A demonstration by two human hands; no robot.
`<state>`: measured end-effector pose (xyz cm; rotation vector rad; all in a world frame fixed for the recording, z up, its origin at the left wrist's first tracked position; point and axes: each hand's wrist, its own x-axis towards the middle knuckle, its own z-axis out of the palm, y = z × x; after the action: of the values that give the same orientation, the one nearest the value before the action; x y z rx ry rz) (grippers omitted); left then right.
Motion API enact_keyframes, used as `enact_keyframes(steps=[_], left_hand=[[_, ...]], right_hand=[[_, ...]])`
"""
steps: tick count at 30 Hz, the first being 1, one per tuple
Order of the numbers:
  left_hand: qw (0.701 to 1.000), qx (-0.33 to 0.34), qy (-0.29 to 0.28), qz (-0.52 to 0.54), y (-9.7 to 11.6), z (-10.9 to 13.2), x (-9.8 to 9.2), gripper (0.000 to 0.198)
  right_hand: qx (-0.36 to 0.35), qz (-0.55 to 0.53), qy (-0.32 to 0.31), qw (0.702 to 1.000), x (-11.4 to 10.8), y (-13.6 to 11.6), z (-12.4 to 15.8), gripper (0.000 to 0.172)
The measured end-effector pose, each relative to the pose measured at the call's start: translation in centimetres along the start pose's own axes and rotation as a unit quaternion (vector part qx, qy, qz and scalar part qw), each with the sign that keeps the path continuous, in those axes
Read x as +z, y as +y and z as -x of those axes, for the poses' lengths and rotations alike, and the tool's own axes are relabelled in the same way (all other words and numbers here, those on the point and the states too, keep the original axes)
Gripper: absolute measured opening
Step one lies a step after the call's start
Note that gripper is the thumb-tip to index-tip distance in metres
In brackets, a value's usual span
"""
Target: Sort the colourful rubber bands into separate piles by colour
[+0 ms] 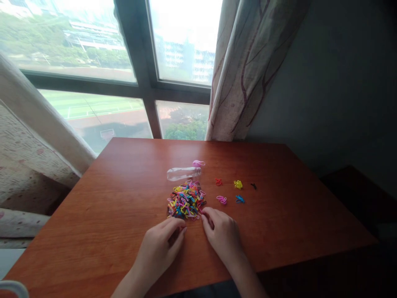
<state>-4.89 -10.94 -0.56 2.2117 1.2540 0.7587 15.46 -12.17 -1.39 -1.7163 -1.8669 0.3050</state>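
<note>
A heap of small multicoloured rubber bands (186,200) lies on the wooden table, between and just beyond my hands. At its right edge, my right hand (221,231) pinches with thumb and forefinger where a reddish-pink band shows at the tips. My left hand (163,242) is at the heap's near edge, its fingers curled and thumb close to forefinger; anything between those tips is too small to name. To the right sit little single-colour groups: red bands (218,182), yellow bands (237,184), pink bands (221,200), blue bands (240,199) and a black bit (253,186).
Behind the heap a clear plastic bottle (182,174) lies on its side, with a pink looped piece (198,163) by its neck. The table (124,198) reaches a window (182,54) with a curtain (238,70) on its right. A white curved object (14,285) shows at lower left.
</note>
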Motion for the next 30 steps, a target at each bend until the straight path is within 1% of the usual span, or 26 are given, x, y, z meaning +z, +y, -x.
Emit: enact_keyframes(steps=[4,10,19,30], left_hand=[[1.0,0.009,-0.009,-0.02,-0.11,-0.02,0.24,0.015],[1.0,0.007,-0.008,-0.026,0.16,-0.15,0.12,0.015],[1.0,0.003,-0.004,-0.022,-0.14,-0.01,0.28,0.014],[0.999,0.007,-0.021,-0.042,0.04,-0.18,0.11,0.014]], right_hand=[[-0.007,-0.033,-0.001,0.999,0.08,0.35,0.25,0.016],[-0.012,-0.067,-0.001,0.998,0.03,0.59,0.57,0.016],[-0.029,-0.06,-0.003,0.998,-0.07,0.5,0.43,0.016],[-0.012,-0.089,0.003,0.996,0.05,0.7,0.55,0.016]])
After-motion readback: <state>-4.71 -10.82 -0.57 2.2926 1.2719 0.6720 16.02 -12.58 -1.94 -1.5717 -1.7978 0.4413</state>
